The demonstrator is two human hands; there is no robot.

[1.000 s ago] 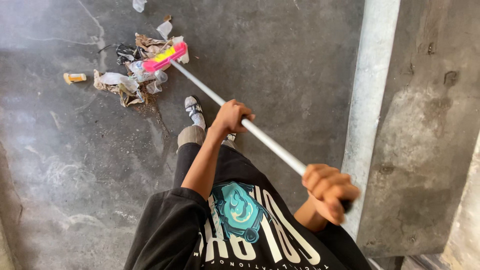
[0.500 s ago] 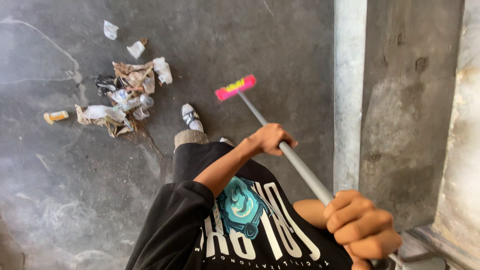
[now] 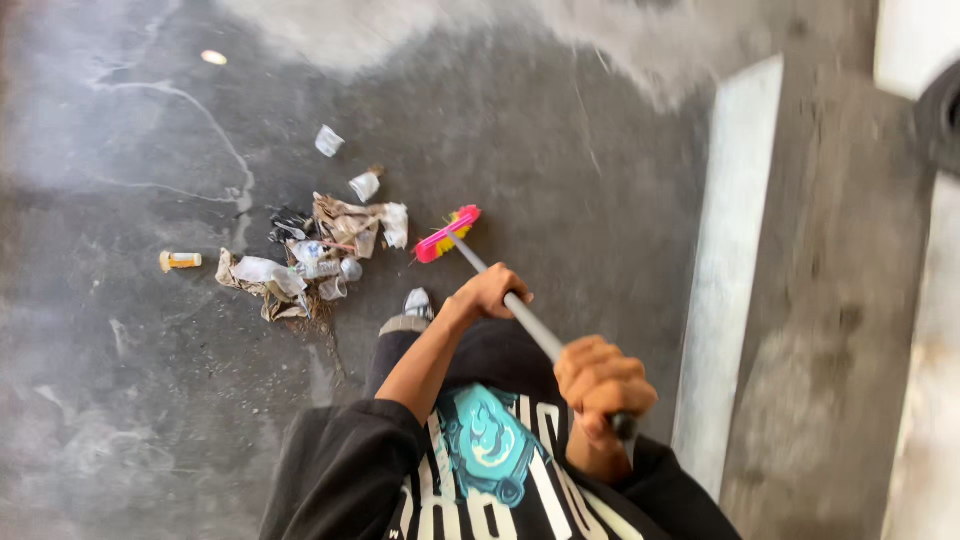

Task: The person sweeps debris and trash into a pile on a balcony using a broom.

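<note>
Both hands grip the broom (image 3: 447,233): left hand (image 3: 491,291) mid-handle, right hand (image 3: 600,381) at its end; it looks light and stiff. The loose litter pile (image 3: 315,255) beside it should scatter easily.

A small orange-and-white container (image 3: 180,261) is lying on the floor (image 3: 120,400), left of a pile of crumpled wrappers (image 3: 310,260) and a clear bottle (image 3: 325,270)

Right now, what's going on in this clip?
A person in a black printed shirt is working a broom over a dark concrete floor. The left hand grips the grey broom handle midway; the right hand clasps its top end. The pink and yellow broom head sits just right of a litter pile of paper and plastic. A small orange container lies apart, further left.
</note>
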